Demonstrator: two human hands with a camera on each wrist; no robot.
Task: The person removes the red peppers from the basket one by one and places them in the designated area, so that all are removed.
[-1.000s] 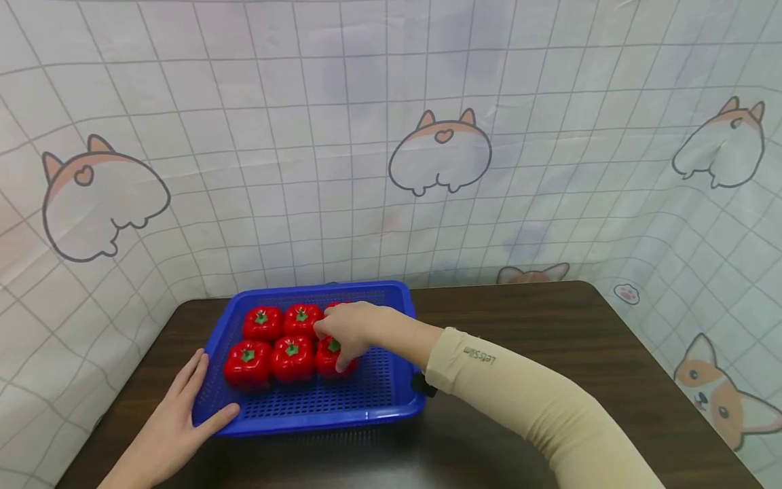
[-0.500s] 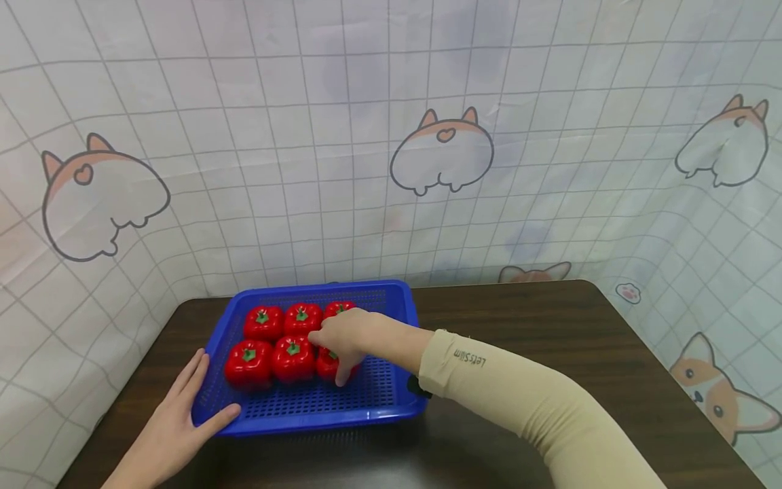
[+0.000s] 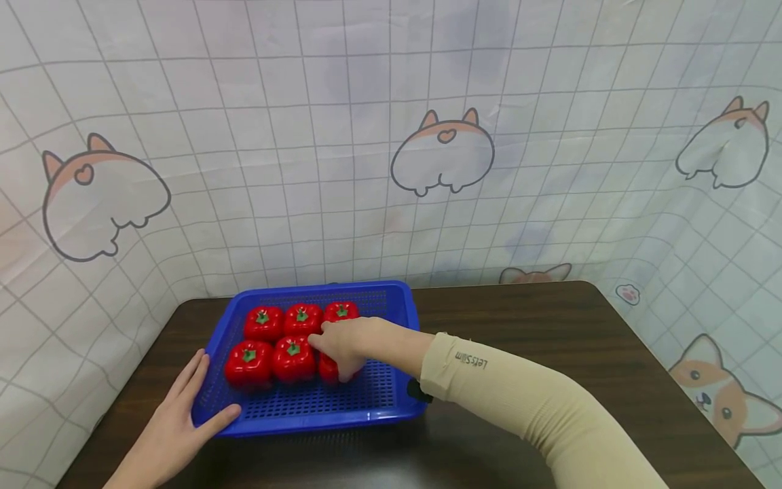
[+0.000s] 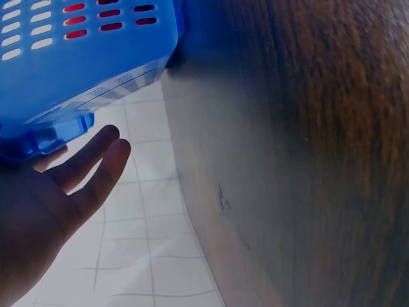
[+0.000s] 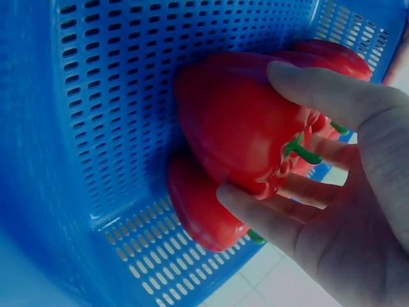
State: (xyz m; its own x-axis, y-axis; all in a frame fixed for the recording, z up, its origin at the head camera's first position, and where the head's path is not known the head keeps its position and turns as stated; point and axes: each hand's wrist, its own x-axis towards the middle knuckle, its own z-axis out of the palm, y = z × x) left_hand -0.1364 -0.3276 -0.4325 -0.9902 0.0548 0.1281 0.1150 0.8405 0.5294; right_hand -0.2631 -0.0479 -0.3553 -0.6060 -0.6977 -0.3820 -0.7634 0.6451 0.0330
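In the head view, a blue plastic basket (image 3: pixel 305 425) holds several glossy red bell peppers with green stems, in two rows of three. My right hand (image 3: pixel 348 345) reaches in from the right over the front-right bell pepper (image 3: pixel 328 371) and hides its stem. The right wrist view shows thumb and fingers on opposite sides of this bell pepper (image 5: pixel 230 115), the palm over the stem end. My left hand (image 3: pixel 174 418) lies along the basket's front-left corner, thumb at the rim and fingers extended. The left wrist view has these fingers (image 4: pixel 102 173) straight beside the basket's wall (image 4: pixel 102 64).
The basket stands on a dark wood-grain table (image 3: pixel 507 326), toward its back left. Behind it and at both sides hangs a white grid-patterned cloth (image 3: pixel 342 204) printed with cartoon corgis. The back-right bell pepper (image 3: pixel 341 310) sits just behind my right hand.
My right hand has come down and forward over the front-right bell pepper, its fingers closing in on it. The back-right bell pepper shows more than before. My left hand stays in place.
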